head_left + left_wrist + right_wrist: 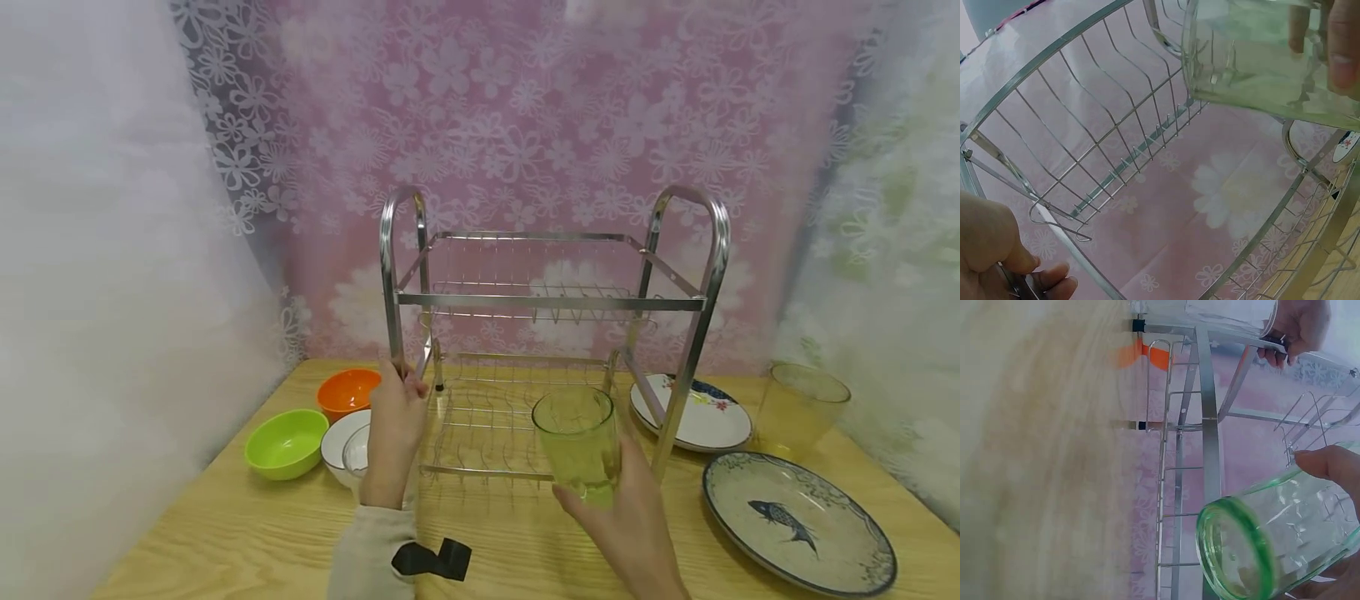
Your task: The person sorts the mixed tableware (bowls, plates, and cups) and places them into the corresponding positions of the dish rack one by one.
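Pink floral curtain (pixel 517 125) hangs behind a light wood-grain table (pixel 225 550) bearing a two-tier silver metal dish rack (pixel 555 302).
Fingers of the left hand (pixel 396 429) curl round the rack's left front post; the right hand (pixel 636 525), thumb and fingers spread to its width, grips a transparent green drinking glass (pixel 576 446), raised off the table before the lower tier. Left lie a lime-green bowl (pixel 283 450) and an orange bowl (pixel 347 393); right, a round fish-painted plate (pixel 817 517).

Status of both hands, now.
Left hand: closed, gripping the metal rack by its left post.
Right hand: holding the green glass.
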Demonstrator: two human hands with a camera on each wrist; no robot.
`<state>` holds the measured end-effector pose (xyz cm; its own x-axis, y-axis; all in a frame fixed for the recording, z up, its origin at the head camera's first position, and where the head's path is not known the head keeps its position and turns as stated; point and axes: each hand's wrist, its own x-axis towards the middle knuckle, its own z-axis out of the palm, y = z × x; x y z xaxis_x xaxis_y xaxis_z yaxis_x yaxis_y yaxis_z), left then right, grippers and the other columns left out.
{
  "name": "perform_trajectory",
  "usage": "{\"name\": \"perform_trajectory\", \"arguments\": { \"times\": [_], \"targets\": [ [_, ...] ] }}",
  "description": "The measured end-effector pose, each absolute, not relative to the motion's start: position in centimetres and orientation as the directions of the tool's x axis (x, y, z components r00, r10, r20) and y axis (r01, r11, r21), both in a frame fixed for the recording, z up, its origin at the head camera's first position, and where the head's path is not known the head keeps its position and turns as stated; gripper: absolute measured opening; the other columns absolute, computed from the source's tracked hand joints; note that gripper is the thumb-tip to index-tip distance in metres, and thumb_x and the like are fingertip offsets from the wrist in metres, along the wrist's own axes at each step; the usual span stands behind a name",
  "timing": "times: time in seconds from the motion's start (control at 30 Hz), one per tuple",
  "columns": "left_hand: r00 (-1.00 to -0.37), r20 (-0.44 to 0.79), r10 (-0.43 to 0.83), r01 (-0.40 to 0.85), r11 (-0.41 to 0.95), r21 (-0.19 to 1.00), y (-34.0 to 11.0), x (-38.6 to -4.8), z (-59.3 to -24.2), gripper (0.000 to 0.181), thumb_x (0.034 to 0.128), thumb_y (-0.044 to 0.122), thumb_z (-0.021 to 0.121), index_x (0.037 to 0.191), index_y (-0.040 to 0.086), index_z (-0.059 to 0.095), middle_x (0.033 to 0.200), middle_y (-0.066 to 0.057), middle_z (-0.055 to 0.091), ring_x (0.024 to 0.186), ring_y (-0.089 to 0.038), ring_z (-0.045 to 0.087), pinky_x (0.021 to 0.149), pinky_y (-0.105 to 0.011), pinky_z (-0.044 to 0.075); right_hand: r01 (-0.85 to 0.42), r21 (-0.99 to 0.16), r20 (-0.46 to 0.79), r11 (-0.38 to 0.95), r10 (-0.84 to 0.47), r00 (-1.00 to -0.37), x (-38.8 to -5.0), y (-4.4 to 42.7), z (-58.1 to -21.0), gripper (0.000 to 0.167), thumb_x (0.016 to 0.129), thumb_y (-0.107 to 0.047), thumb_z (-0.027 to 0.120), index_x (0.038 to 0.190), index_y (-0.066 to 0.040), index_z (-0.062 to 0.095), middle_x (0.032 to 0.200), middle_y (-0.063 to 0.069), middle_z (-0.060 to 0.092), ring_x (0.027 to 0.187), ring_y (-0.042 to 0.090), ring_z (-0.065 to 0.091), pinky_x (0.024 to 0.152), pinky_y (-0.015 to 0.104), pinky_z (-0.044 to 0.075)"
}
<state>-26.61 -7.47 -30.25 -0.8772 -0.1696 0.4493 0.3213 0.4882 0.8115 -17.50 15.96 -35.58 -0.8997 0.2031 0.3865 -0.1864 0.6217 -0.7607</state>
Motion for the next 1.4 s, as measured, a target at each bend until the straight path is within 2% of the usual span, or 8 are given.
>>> {"name": "perform_trajectory", "arguments": {
  "times": [0.13,0.23,0.37,0.57,0.83,0.97,1.2,1.4],
  "targets": [
    [-0.873,0.456,-0.171,0.320,0.505,0.802,-7.4,-26.6,-30.4,0.012,0.0990,-0.004,0.041,0.110,-0.007,0.044,0.087,-0.019,0.062,0.069,-0.029,0.060,0.053,-0.033,0.046,-0.113,-0.765,0.312,0.634,0.211,-0.927,-18.5,15.8,-34.5,0.103,0.076,-0.049,0.079,0.148,-0.001,0.024,0.131,0.022,0.048,0.114,0.039,0.052,0.084,0.052,0.049],
    [-0.871,0.460,-0.174,0.324,0.499,0.804,-7.4,-26.6,-30.4,0.011,0.0987,-0.005,0.041,0.109,-0.007,0.043,0.086,-0.019,0.062,0.068,-0.029,0.059,0.052,-0.033,0.045,-0.084,-0.794,0.272,0.602,0.229,-0.935,-19.1,15.5,-34.0,0.106,0.075,-0.057,0.076,0.147,0.001,0.024,0.120,0.021,0.053,0.103,0.035,0.057,0.078,0.046,0.052],
    [-0.875,0.452,-0.172,0.326,0.481,0.814,-7.3,-26.5,-30.5,0.012,0.0987,-0.005,0.041,0.111,-0.006,0.043,0.087,-0.020,0.062,0.068,-0.029,0.058,0.053,-0.033,0.046,-0.110,-0.825,0.290,0.554,0.248,-0.924,-19.6,15.2,-33.8,0.103,0.076,-0.054,0.076,0.146,0.002,0.025,0.116,0.021,0.054,0.098,0.034,0.060,0.077,0.044,0.053],
    [-0.877,0.445,-0.183,0.315,0.480,0.819,-7.2,-26.4,-30.6,0.012,0.0985,-0.005,0.041,0.111,-0.006,0.044,0.087,-0.020,0.063,0.067,-0.027,0.057,0.054,-0.033,0.046,-0.130,-0.866,0.278,0.483,0.250,-0.927,-20.3,14.9,-34.2,0.105,0.078,-0.049,0.077,0.148,0.003,0.019,0.121,0.023,0.051,0.106,0.038,0.056,0.084,0.048,0.051],
    [-0.869,0.464,-0.173,0.332,0.491,0.805,-7.1,-26.4,-30.7,0.011,0.0984,-0.005,0.041,0.109,-0.005,0.043,0.085,-0.019,0.062,0.067,-0.028,0.058,0.053,-0.033,0.045,-0.096,-0.869,0.250,0.485,0.263,-0.932,-21.1,14.8,-34.7,0.105,0.079,-0.052,0.074,0.149,-0.001,0.015,0.132,0.030,0.045,0.116,0.044,0.051,0.084,0.054,0.049],
    [-0.866,0.470,-0.173,0.335,0.497,0.800,-7.1,-26.5,-30.8,0.010,0.0980,-0.005,0.041,0.108,-0.004,0.043,0.084,-0.017,0.062,0.070,-0.029,0.059,0.056,-0.035,0.047,-0.109,-0.875,0.258,0.471,0.264,-0.930,-21.5,14.6,-34.9,0.103,0.079,-0.051,0.075,0.148,-0.001,0.017,0.130,0.028,0.047,0.117,0.042,0.050,0.085,0.054,0.049],
    [-0.874,0.451,-0.180,0.317,0.491,0.811,-7.1,-26.4,-30.7,0.011,0.0968,-0.007,0.042,0.107,-0.003,0.043,0.084,-0.017,0.063,0.072,-0.031,0.059,0.055,-0.035,0.045,-0.114,-0.898,0.243,0.426,0.262,-0.934,-22.1,13.9,-35.4,0.111,0.081,-0.052,0.073,0.152,0.000,0.004,0.140,0.032,0.038,0.122,0.047,0.045,0.089,0.060,0.045],
    [-0.867,0.464,-0.181,0.327,0.496,0.805,-7.2,-26.4,-30.6,0.011,0.0963,-0.008,0.043,0.107,-0.004,0.044,0.085,-0.017,0.063,0.073,-0.031,0.061,0.058,-0.037,0.048,-0.126,-0.928,0.243,0.351,0.314,-0.918,-22.6,12.9,-35.5,0.110,0.080,-0.048,0.075,0.152,-0.001,0.005,0.137,0.028,0.040,0.121,0.045,0.045,0.088,0.058,0.045]
  ]
}}
